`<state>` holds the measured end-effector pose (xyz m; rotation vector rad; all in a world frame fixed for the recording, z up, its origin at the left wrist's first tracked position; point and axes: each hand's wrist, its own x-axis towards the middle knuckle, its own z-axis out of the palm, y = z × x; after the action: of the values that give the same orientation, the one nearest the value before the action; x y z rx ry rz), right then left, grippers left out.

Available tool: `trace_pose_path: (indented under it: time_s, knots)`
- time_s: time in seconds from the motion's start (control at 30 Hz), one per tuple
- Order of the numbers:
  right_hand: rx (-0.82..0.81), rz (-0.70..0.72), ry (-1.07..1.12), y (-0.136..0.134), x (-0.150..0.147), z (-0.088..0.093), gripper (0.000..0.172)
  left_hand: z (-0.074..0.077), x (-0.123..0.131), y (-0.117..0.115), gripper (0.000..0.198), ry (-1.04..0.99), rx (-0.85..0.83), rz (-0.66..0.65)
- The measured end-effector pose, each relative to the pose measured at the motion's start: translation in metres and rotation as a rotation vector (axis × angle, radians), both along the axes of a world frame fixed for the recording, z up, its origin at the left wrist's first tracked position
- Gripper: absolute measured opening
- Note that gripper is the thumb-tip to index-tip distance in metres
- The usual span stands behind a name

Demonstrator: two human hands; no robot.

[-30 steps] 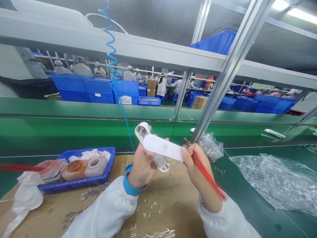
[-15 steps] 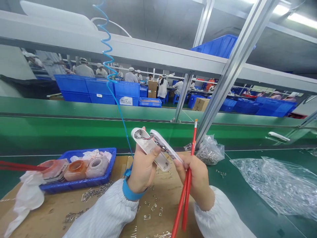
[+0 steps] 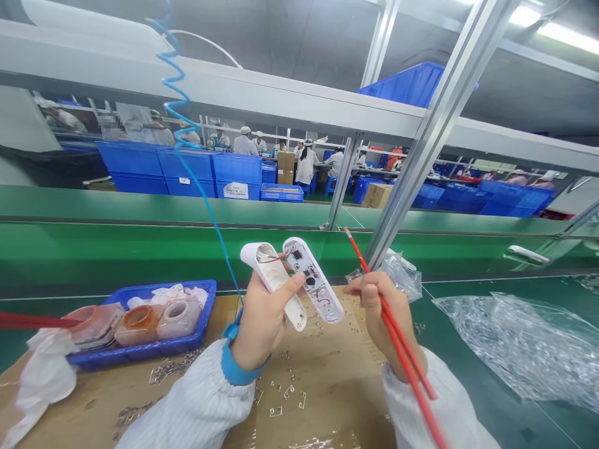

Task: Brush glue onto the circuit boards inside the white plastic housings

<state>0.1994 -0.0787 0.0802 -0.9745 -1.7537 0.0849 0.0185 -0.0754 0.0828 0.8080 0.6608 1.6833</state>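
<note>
My left hand (image 3: 262, 318) grips a white plastic housing opened into two halves. One half, a hollow shell (image 3: 269, 268), lies under my thumb with thin wires inside. The other half (image 3: 312, 280) carries a small circuit board with a black chip, and a thin red wire joins the halves. My right hand (image 3: 386, 312) is shut on a long red two-pronged tool (image 3: 402, 343), its tip pointing up and left. Its fingertips are close to the board half but not touching it. A blue strap (image 3: 238, 368) circles my left wrist.
A cardboard sheet (image 3: 337, 386) scattered with small metal clips lies under my hands. To the left is a blue tray (image 3: 140, 355) holding tape rolls. A small bag of metal parts (image 3: 402, 277) and a large clear plastic bag (image 3: 515, 343) lie right. A blue coiled hose (image 3: 201, 199) hangs nearby.
The housing has gone from a flat white face toward me to two halves spread side by side, showing the board. The red tool has swung from pointing downward-right through upright to a forward tilt.
</note>
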Motion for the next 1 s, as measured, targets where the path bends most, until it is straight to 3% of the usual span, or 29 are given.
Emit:
trace_pose_path:
  time_s: [0.27, 0.37, 0.47, 0.6, 0.73, 1.0]
  knots:
    - [0.098, 0.14, 0.32, 0.0, 0.029, 0.014, 0.055, 0.01, -0.013, 0.004, 0.04, 0.184, -0.031, -0.066]
    - [0.099, 0.294, 0.479, -0.005, 0.032, 0.022, 0.04, 0.009, -0.014, 0.001, 0.042, 0.342, -0.057, -0.105]
    - [0.157, 0.341, 0.581, -0.015, 0.032, 0.028, 0.02, 0.006, -0.012, -0.005, 0.044, 0.528, -0.078, -0.162]
    - [0.202, 0.396, 0.605, -0.031, 0.029, 0.03, 0.022, 0.003, -0.007, -0.012, 0.043, 0.672, -0.058, -0.272]
    - [0.136, 0.492, 0.583, -0.044, 0.022, 0.029, 0.022, 0.001, -0.002, -0.018, 0.043, 0.751, -0.045, -0.32]
    - [0.032, 0.362, 0.584, -0.048, 0.02, 0.03, 0.02, 0.005, -0.005, -0.019, 0.05, 0.818, -0.089, -0.235]
